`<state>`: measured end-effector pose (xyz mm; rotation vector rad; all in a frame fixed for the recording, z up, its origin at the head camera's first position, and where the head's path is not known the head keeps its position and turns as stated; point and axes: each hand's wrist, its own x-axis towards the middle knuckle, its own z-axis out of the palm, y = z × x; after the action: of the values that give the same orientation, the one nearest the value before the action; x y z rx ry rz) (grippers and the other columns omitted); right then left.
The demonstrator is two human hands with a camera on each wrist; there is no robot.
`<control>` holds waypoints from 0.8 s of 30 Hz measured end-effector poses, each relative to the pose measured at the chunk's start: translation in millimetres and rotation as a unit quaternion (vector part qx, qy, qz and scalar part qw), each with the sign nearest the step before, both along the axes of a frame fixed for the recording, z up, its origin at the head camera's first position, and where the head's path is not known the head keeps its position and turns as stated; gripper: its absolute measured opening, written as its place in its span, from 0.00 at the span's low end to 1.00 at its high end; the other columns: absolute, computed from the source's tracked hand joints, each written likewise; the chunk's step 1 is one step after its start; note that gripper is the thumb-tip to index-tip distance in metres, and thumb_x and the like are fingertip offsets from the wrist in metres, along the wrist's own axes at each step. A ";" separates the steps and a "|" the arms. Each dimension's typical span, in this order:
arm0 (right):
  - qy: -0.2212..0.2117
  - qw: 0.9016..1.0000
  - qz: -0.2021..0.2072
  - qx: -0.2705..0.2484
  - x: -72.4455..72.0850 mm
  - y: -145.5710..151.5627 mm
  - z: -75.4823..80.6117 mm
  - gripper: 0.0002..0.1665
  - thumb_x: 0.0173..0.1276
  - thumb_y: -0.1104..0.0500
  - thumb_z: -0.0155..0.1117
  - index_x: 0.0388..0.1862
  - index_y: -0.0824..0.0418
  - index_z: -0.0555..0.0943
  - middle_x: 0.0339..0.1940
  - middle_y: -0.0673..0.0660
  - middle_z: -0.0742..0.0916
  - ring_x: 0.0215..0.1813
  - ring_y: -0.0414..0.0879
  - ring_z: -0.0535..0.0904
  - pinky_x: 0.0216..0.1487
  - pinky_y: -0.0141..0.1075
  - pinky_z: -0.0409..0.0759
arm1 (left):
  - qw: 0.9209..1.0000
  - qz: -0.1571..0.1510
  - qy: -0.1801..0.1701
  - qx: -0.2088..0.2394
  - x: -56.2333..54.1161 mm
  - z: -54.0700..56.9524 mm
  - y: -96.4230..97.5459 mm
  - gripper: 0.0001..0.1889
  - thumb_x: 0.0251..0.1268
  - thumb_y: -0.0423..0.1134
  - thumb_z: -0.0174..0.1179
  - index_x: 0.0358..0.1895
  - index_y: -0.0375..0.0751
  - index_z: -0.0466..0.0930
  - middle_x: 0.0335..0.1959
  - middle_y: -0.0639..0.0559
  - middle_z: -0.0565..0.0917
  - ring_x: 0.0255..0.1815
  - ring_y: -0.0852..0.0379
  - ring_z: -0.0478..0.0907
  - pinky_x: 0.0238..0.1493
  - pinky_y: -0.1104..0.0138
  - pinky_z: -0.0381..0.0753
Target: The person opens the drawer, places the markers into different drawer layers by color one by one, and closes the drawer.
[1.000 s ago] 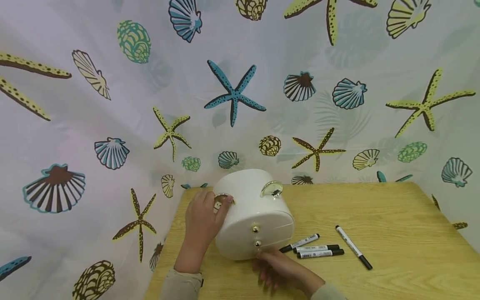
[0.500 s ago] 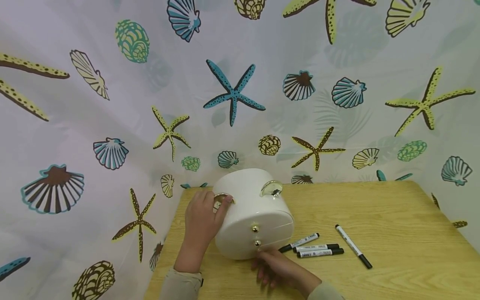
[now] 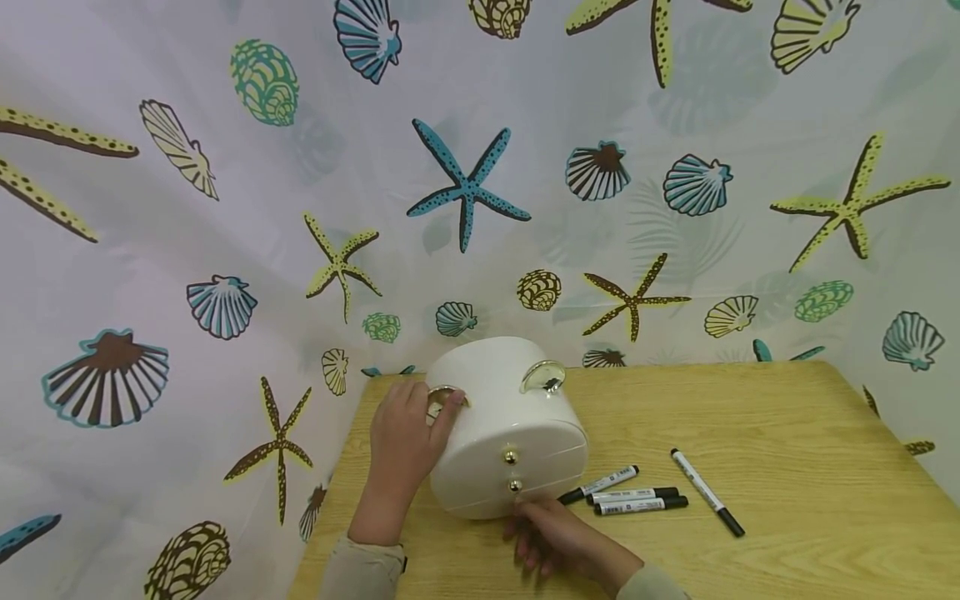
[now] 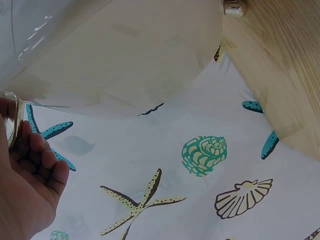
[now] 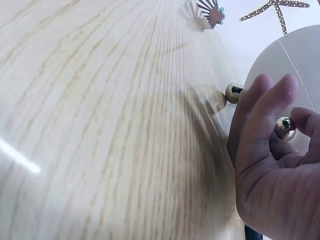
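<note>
Woodgrain table (image 3: 787, 454); left hand (image 3: 405, 433) grips handle (image 4: 19, 117) on glossy case (image 3: 510, 408); right hand (image 3: 558, 537) seemingly pinches round knob (image 5: 285, 129).

White case (image 3: 504, 427): smooth hard plastic by look, v. glossy on body & front. Handles (image 3: 546, 367) & ball knobs (image 3: 511, 457): gold-col. metal or metallised plastic, can't tell which; mirror-polished. Tabletop (image 3: 787, 442): wood grain, real or laminate unclear; smooth, w/ sheen & bright glare streak in R wrist view. Backdrop (image 3: 540, 92): cloth or thin plastic sheeting, sl. creased, mostly matt. Markers (image 3: 636, 506): smooth plastic. Sleeves (image 3: 363, 571): cloth, matt.
</note>
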<state>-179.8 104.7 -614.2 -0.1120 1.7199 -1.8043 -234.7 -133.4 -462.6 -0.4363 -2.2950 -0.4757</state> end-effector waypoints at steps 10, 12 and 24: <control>0.000 1.000 0.007 -0.006 2.0 1.4 -0.6 0.33 0.81 0.46 0.50 0.46 0.78 0.83 0.22 0.52 0.84 0.18 0.39 0.79 0.16 0.32 0.76 | 1.000 -0.006 0.009 0.007 -3.0 -3.3 0.1 0.28 0.75 0.58 0.63 0.23 0.43 0.67 0.24 0.52 0.72 0.25 0.53 0.67 0.25 0.64 0.66; -0.004 1.000 0.010 -0.005 3.0 1.7 -0.3 0.32 0.81 0.46 0.50 0.45 0.77 0.83 0.22 0.52 0.84 0.18 0.39 0.78 0.16 0.32 0.76 | 1.000 -0.007 0.009 0.008 -3.2 -3.7 -0.1 0.28 0.75 0.58 0.63 0.23 0.43 0.67 0.24 0.52 0.72 0.25 0.53 0.67 0.25 0.64 0.66; -0.003 1.000 0.011 0.007 12.7 2.9 1.4 0.34 0.80 0.43 0.52 0.45 0.76 0.83 0.22 0.52 0.84 0.17 0.39 0.78 0.16 0.32 0.74 | 1.000 -0.003 0.002 0.010 -1.8 -2.5 0.6 0.28 0.75 0.59 0.63 0.23 0.43 0.67 0.25 0.52 0.73 0.26 0.52 0.68 0.26 0.64 0.67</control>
<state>-167.1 107.5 -612.8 -0.1187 1.7202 -1.7743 -236.5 -132.8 -465.2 -0.4344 -2.2833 -0.4996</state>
